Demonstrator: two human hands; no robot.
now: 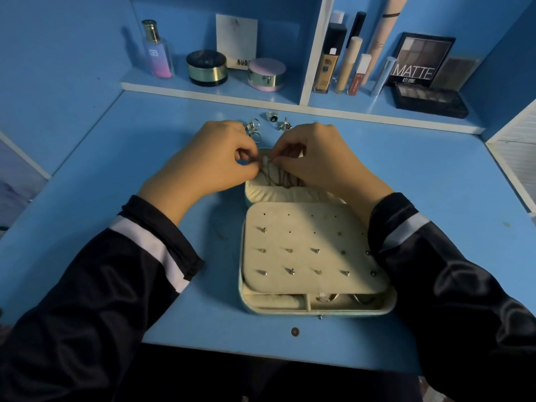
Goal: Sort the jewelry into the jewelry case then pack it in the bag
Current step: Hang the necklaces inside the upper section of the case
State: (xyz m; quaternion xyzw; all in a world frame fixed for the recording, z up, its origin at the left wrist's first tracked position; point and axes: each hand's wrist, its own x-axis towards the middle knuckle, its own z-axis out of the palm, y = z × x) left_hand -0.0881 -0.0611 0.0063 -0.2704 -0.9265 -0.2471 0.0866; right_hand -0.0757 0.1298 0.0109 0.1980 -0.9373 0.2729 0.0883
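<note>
Pinch of left hand (214,161) and right hand (322,161) closed on chain (275,175) over far lid half of open jewelry case (316,310) mid-desk (435,175), strands lying toward near edge; loose rings (272,116) just beyond, toward far edge, about equally near either hand.

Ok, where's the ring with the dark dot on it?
In the head view, the ring lies on the blue desk near the middle, just past the left hand and right hand, between a silver ring cluster and another silver piece.
</note>
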